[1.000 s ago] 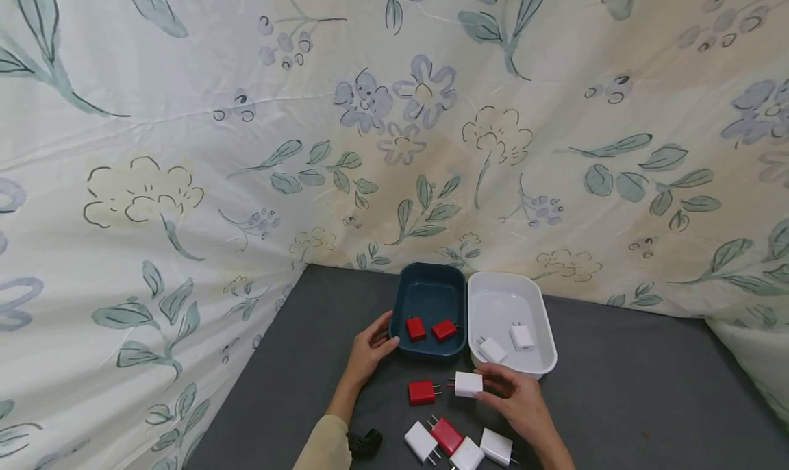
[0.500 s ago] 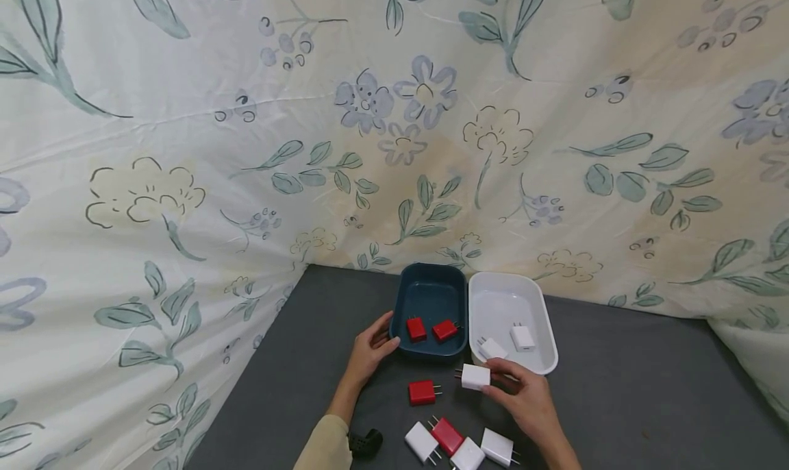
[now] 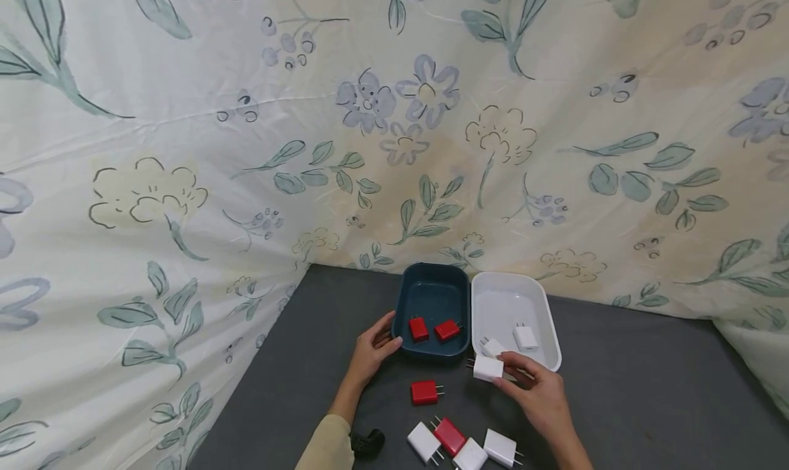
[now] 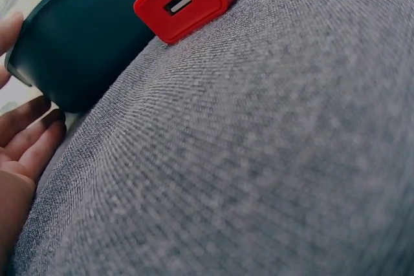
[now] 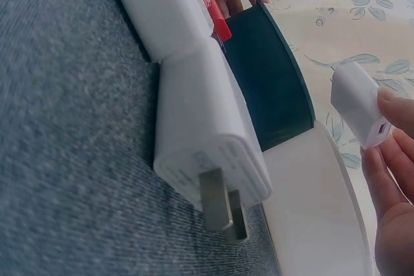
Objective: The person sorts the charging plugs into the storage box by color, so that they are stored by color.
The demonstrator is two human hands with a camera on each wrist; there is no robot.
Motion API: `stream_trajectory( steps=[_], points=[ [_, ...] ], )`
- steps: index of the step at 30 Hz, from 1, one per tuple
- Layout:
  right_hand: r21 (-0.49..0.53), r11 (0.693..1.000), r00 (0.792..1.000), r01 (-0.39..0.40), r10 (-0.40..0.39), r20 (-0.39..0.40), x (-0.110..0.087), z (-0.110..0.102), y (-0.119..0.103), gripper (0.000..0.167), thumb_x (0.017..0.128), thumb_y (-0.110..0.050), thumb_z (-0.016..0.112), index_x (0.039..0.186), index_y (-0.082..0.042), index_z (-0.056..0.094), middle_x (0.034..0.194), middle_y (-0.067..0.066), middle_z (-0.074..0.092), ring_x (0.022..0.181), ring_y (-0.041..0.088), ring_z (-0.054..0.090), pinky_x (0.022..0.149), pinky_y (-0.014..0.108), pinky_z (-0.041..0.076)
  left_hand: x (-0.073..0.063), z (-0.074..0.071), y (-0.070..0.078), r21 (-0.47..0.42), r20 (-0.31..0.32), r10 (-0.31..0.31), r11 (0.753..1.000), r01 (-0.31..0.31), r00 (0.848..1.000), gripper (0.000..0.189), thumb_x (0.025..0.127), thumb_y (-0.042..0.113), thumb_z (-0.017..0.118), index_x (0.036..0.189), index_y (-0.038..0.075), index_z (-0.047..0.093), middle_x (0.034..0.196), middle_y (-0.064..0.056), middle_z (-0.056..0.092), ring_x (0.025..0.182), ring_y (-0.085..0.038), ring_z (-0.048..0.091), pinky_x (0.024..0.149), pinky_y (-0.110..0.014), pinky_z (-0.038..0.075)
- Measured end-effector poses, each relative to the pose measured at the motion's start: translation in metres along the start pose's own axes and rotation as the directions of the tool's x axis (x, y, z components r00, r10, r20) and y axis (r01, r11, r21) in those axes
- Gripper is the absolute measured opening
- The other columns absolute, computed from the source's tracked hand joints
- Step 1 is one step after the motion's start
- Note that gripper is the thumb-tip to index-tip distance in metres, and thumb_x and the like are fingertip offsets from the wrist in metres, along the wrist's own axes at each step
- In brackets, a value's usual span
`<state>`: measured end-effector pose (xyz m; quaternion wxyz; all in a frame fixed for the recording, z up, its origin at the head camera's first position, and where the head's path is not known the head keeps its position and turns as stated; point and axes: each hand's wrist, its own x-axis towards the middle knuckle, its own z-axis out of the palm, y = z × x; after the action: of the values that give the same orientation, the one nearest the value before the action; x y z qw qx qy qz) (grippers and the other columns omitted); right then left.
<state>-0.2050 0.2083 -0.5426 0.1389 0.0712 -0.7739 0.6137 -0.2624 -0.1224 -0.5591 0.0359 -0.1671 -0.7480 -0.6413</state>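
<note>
In the head view my right hand [image 3: 539,393] pinches a white USB charger [image 3: 488,368] between thumb and fingers, just over the front edge of the white bin [image 3: 550,319]. The charger's prongs point left; in the right wrist view its port [image 5: 381,128] faces the hand. My left hand [image 3: 370,350] holds the front left corner of the dark blue bin [image 3: 434,297], thumb and fingers spread about the corner. Two red chargers [image 3: 447,330] lie in the blue bin. Inside the white one are two white chargers [image 3: 525,337], one partly hidden by the held charger.
On the dark grey cloth [image 3: 641,381] in front of the bins lies a single red charger [image 3: 424,392]. Nearer me are a white charger [image 3: 424,442], another red charger [image 3: 449,436] and two more white chargers [image 3: 501,448]. A floral cloth [image 3: 394,148] hangs behind.
My right hand has carried the white charger up and to the right, from beside the loose red charger to the white bin's front edge. My left hand stays at the blue bin.
</note>
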Motion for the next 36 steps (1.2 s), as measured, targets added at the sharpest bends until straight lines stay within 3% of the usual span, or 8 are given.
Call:
stream_trajectory(
  steps=[13,24,36],
  points=[
    [-0.004,0.999,0.992,-0.051,0.051,-0.113,0.007,-0.008,0.001,0.042,0.066,0.007,0.084,0.106,-0.001,0.071,0.099,-0.005,0.071,0.086,-0.004,0.068,0.079,0.019,0.056,-0.001,0.0,-0.003,-0.004,-0.006,-0.003,1.0,0.003,1.0,0.063,0.093,0.015,0.066,0.147,-0.001,0.038,0.144,-0.029,0.046,0.13,-0.044,0.049,0.108,-0.057,0.038],
    [-0.077,0.991,0.981,-0.111,0.097,-0.168,0.012,-0.009,0.0,0.042,0.068,0.001,0.086,0.107,-0.003,0.071,0.107,0.011,0.071,0.085,-0.006,0.066,0.077,0.014,0.055,-0.001,0.0,-0.001,0.004,-0.014,0.008,1.0,-0.008,1.0,0.062,0.093,0.015,0.065,0.147,-0.001,0.038,0.144,-0.03,0.046,0.129,-0.045,0.049,0.106,-0.057,0.039],
    [-0.101,0.983,0.969,-0.152,0.129,-0.21,0.016,-0.01,0.003,0.043,0.067,0.0,0.086,0.108,-0.003,0.072,0.103,0.004,0.072,0.081,-0.009,0.066,0.074,0.01,0.054,0.0,-0.001,-0.007,-0.003,-0.023,0.005,1.0,-0.005,1.0,0.061,0.093,0.015,0.066,0.146,0.001,0.041,0.144,-0.025,0.049,0.128,-0.041,0.052,0.106,-0.057,0.04]
  ],
)
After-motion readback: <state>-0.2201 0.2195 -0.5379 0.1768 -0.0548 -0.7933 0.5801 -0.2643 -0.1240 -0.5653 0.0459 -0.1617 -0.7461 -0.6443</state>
